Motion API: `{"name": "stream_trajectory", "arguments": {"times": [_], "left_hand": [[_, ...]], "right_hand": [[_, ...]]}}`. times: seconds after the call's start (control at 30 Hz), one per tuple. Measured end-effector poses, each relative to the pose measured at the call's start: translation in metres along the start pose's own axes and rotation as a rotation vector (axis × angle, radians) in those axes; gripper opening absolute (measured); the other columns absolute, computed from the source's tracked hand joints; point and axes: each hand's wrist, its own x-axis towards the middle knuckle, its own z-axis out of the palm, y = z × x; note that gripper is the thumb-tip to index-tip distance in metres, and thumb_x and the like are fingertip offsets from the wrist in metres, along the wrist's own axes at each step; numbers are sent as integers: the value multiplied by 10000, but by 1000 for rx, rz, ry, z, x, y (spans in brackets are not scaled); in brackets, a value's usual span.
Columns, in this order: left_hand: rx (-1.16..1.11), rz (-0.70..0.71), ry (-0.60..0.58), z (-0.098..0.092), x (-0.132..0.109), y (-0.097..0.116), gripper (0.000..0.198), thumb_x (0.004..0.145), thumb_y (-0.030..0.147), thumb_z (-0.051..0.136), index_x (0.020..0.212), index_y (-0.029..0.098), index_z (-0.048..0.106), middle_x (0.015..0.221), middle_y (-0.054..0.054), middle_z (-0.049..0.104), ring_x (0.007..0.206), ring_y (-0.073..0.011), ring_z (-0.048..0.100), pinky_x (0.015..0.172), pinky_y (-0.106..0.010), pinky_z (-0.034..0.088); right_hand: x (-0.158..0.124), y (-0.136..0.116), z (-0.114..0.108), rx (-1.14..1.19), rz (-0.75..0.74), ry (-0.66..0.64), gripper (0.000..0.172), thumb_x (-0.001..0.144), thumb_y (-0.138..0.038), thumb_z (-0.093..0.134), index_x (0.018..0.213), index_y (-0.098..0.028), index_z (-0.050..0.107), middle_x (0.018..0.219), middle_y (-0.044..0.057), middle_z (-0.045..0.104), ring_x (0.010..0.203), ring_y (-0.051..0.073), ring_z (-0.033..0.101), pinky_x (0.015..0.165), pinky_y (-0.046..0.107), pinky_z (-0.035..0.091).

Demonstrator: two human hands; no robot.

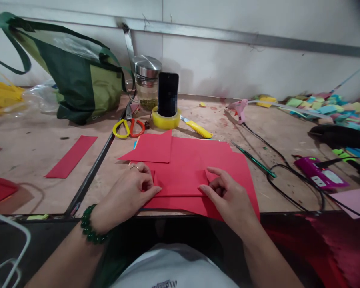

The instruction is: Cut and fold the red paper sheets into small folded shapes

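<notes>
Both hands are at a folded red paper piece (181, 182) that lies on larger red sheets at the table's front edge. My left hand (136, 186), with a ring and a green bead bracelet, is closed at the piece's left end, its thumb pressed along the lower edge by a small raised flap. At the right end, my right hand (229, 194) has its thumb on the lower edge and its index finger behind another upright flap. The curled fingers partly hide both flaps. Beyond the left hand lies a red paper cutout (154, 147) with pointed corners.
A phone (168, 95) stands in a yellow tape roll (166, 120). Around it are scissors (128, 127), a yellow cutter (199, 130) and a glass jar (147, 90). A pink glue gun (238, 110), green pen-like tool (255, 160) and purple power strip (321, 173) lie right.
</notes>
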Motion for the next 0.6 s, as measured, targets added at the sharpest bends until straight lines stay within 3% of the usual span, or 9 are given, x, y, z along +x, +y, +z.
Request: {"name": "stream_trajectory", "arguments": {"times": [0.6], "left_hand": [[33,5,7,3,-2,-1,345,855,369,585,578,175,516,807,-14,513,716,-164,489,654,-314,369]], "right_hand": [[-8,5,4,-61,-126,60,408,872,-400,597,1220,-191,553,728,-11,610,629,147,560,626,267,471]]}}
